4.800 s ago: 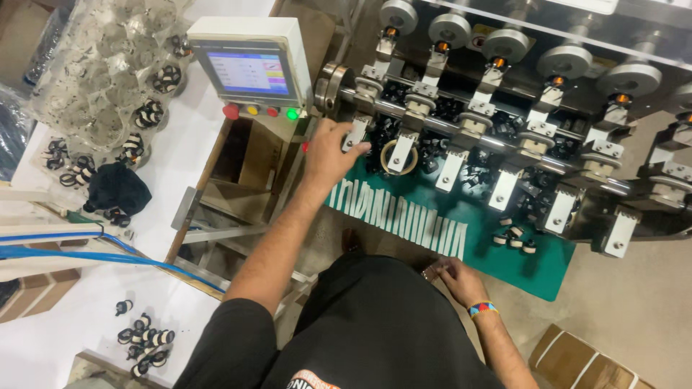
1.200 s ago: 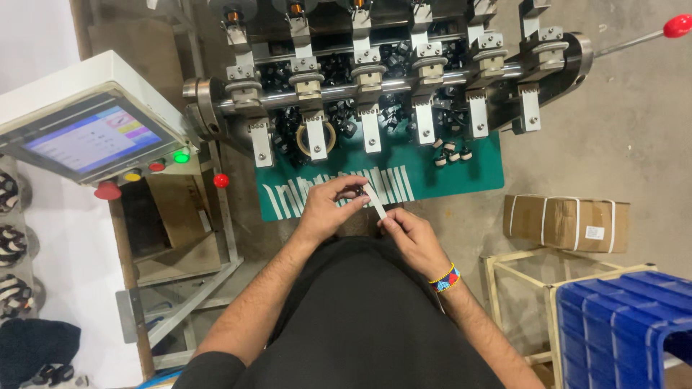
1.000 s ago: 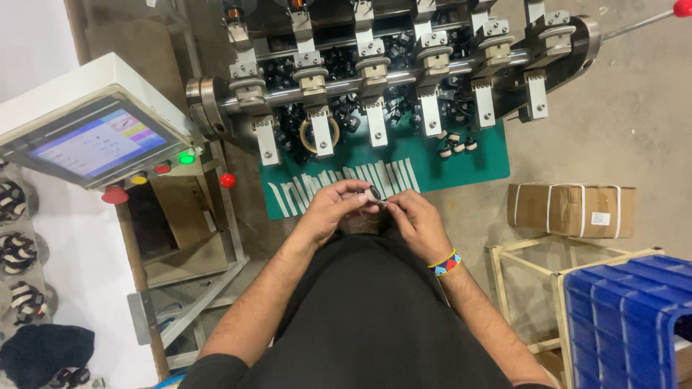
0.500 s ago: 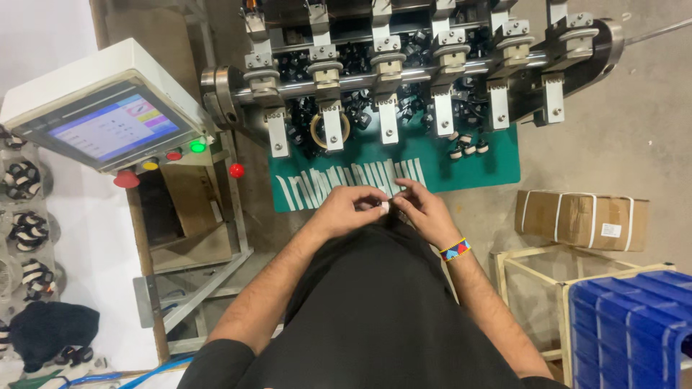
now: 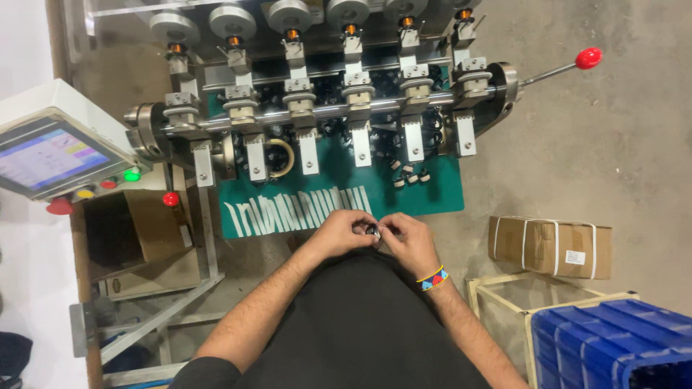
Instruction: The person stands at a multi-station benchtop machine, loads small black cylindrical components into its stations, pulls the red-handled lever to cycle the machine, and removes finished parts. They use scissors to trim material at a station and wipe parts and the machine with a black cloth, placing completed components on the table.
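1. Floor [image 5: 613, 158]: bare grey concrete, beyond the fingers.
2. Green mat [image 5: 440, 198]: just ahead of the fingertips, carrying a row of white strips [image 5: 295, 212].
3. Crate [image 5: 613, 346]: blue, right of the wrists; contents hidden.
4. Box [image 5: 551, 246]: strapped cardboard, shut.
5. Left hand [image 5: 344, 232] and right hand [image 5: 404, 241]: fingertips pinched together on a small dark part [image 5: 373, 232].

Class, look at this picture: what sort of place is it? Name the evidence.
Probably a small factory workshop: a multi-station machine with a touchscreen control panel, a bare concrete floor, and a strapped carton.
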